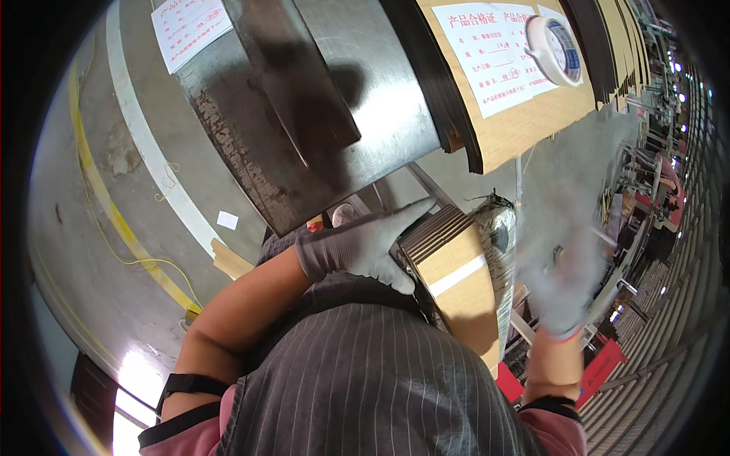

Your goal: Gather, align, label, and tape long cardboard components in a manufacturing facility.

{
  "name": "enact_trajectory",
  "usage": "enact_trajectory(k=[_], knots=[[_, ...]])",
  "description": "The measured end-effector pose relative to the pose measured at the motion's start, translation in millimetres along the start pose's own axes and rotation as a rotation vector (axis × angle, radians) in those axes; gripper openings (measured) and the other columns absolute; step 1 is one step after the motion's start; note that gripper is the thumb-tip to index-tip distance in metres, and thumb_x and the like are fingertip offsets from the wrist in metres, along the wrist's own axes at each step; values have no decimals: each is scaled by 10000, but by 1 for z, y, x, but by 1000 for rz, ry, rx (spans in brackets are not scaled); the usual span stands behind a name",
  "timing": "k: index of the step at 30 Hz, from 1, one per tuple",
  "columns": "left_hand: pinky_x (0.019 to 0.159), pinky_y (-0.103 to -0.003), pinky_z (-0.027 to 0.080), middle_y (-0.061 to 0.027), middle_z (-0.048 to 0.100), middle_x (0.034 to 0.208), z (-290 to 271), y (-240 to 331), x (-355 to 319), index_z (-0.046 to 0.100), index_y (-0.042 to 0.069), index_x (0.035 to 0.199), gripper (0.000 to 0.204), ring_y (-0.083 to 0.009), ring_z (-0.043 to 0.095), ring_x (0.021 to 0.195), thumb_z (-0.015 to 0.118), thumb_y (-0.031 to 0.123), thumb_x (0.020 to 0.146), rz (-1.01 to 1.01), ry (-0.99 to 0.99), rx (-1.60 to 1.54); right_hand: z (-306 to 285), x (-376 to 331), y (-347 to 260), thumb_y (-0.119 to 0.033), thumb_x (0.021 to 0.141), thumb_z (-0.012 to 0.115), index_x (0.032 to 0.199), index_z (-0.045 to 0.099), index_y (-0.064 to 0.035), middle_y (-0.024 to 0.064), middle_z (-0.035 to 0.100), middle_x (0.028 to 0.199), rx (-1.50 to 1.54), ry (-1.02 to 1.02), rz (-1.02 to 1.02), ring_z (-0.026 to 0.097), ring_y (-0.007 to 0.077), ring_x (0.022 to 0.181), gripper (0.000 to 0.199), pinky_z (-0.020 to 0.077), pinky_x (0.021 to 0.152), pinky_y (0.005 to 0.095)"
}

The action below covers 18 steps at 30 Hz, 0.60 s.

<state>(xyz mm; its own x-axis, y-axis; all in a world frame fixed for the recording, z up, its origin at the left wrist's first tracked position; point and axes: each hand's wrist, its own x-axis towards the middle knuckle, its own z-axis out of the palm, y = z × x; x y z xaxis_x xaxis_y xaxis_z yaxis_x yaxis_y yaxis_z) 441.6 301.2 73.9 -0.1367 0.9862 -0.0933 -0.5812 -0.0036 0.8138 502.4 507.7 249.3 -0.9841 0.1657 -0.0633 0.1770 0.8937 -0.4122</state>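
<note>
My left hand, in a grey knit glove, spans the near left end of a stack of tan-topped, dark-edged panels, thumb on one side and fingers on the other. A white strip runs across the top panel. To the right of the stack my right hand, also gloved, is raised and smeared by motion; its fingers cannot be made out. Farther off, a roll of white tape lies on printed paper sheets on a bigger stack of tan boards.
A metal-topped table with a dark flat bar stands ahead. Plastic-wrapped material sits right beside the panel stack. Yellow and white lines cross the floor at left. Racks and red parts are at right.
</note>
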Motion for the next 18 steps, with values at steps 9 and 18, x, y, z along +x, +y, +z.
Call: enact_trajectory(k=[9,18], knots=[[1056,-306,286,-175,383,1346,27,28,15,218,-47,1400,987,-213,361,1278,784,273,657,146,131,107,75,-48,-14,-358,576,831,1347,256,94,278,496,1163,74,-26,28,562,416,989,1063,475,826,426],[985,-289,372,-130,466,1241,88,1,-5,243,-104,1357,816,-166,434,1169,723,165,755,239,720,208,44,-133,32,-132,680,759,1343,331,70,134,495,1260,847,-327,353,470,196,1172,814,369,988,324]])
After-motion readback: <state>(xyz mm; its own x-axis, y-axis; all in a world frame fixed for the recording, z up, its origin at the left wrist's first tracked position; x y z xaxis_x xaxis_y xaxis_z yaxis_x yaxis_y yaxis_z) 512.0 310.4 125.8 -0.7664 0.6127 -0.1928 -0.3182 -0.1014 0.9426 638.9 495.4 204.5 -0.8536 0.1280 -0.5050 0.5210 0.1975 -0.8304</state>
